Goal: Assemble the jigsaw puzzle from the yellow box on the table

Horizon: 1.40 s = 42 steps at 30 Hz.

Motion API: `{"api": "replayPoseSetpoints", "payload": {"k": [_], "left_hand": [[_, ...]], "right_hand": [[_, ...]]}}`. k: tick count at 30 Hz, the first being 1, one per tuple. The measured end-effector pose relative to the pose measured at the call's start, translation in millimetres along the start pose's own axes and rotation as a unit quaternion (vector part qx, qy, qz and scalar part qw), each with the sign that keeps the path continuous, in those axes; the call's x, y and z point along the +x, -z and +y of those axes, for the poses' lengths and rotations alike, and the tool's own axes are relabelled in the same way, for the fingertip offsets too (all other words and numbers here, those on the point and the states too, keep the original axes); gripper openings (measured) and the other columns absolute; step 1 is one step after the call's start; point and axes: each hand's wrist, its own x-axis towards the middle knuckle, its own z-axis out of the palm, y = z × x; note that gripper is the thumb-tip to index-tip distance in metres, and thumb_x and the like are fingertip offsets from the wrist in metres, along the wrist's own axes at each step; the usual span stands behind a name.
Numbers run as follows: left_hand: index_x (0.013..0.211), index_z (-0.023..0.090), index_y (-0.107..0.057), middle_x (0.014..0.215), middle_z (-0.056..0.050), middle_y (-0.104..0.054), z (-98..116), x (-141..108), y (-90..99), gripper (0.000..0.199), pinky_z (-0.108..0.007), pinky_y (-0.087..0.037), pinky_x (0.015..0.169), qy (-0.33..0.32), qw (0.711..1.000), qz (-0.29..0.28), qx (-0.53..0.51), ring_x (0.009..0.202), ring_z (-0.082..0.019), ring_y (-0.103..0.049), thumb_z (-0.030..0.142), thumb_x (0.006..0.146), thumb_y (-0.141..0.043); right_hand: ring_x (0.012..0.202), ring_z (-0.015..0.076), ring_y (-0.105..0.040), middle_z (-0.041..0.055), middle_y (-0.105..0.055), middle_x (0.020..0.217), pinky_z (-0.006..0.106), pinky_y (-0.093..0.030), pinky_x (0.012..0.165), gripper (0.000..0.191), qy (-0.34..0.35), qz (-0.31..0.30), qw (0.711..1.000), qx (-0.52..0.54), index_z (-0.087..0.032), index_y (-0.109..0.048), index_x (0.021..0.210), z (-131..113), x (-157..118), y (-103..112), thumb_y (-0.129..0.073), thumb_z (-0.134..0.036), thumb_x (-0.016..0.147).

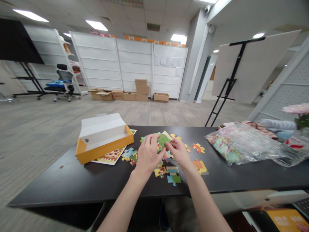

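Observation:
Above the black table, both hands meet at a green jigsaw puzzle piece (163, 139). My left hand (149, 152) has its fingers curled around the piece's left side, with its thumb below. At the lower right edge, the fingertips of my right hand (177, 150) pinch the same piece. Several loose puzzle pieces lie under and around the hands, some partly hidden by them. Closer to me is a blue and green puzzle piece (173, 179); an orange piece (200, 166) lies beside my right wrist, and a red and yellow one (198, 148) farther back.
An open yellow and white box (105, 145) stands at the left on a printed picture sheet (109, 157). Clear plastic bags (243, 145) and folded cloths (251, 127) lie at the right, near a pink flower (295, 109). The black table's (79, 187) front edge runs below my forearms.

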Motion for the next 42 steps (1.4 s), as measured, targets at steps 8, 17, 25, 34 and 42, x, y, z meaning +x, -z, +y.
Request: {"api": "replayPoseSetpoints", "payload": {"k": [8,17,25,34,42], "left_hand": [[0.128,0.02,-0.049,0.123,-0.01,-0.064,-12.9,-0.9,9.9,0.043,-0.043,-0.05,0.101,-0.017,0.996,-0.085,0.023,0.117,-0.027,-0.058,0.024,0.088,-0.064],[0.125,0.022,-0.053,0.122,-0.009,-0.065,-42.0,-2.7,15.7,0.034,-0.042,-0.051,0.097,-0.008,0.99,-0.126,0.062,0.117,-0.026,-0.058,0.023,0.092,-0.058],[0.118,0.021,-0.058,0.117,-0.008,-0.067,-55.4,-3.6,19.3,0.026,-0.04,-0.052,0.093,0.009,0.988,-0.126,0.087,0.111,-0.025,-0.061,0.022,0.092,-0.058],[0.112,0.02,-0.06,0.113,-0.007,-0.068,-44.4,4.7,18.5,0.018,-0.038,-0.052,0.089,0.021,0.979,-0.18,0.095,0.107,-0.024,-0.061,0.022,0.094,-0.055],[0.108,0.021,-0.062,0.107,-0.006,-0.069,-42.4,6.7,14.0,0.015,-0.036,-0.051,0.084,0.027,0.973,-0.206,0.101,0.101,-0.024,-0.062,0.024,0.096,-0.053]], "right_hand": [[0.072,0.0209,-0.065,0.0061,-0.075,0.082,0.031,-0.046,0.069,0.042,0.011,0.188,0.923,-0.334,-0.016,-0.059,0.121,13.4,78.3,108.5,-0.061,-0.033,0.083],[0.096,0.0279,-0.07,0.0138,-0.075,0.104,0.034,-0.049,0.082,0.038,-0.078,0.131,0.813,-0.562,-0.015,-0.069,0.123,58.0,110.2,164.8,-0.053,-0.021,0.089],[0.099,0.0296,-0.068,0.0161,-0.069,0.111,0.035,-0.05,0.08,0.036,-0.084,0.047,0.744,-0.661,-0.02,-0.075,0.103,48.6,101.2,145.5,-0.056,-0.047,0.09],[0.103,0.0341,-0.068,0.0192,-0.069,0.124,0.044,-0.053,0.083,0.044,-0.068,0.044,0.739,-0.668,-0.02,-0.071,0.123,69.3,104.0,149.1,-0.049,-0.015,0.085],[0.104,0.029,-0.067,0.0165,-0.069,0.121,0.04,-0.051,0.091,0.034,0.033,0.03,0.801,-0.597,-0.018,-0.072,0.118,62.1,107.5,139.5,-0.049,-0.025,0.093]]}}
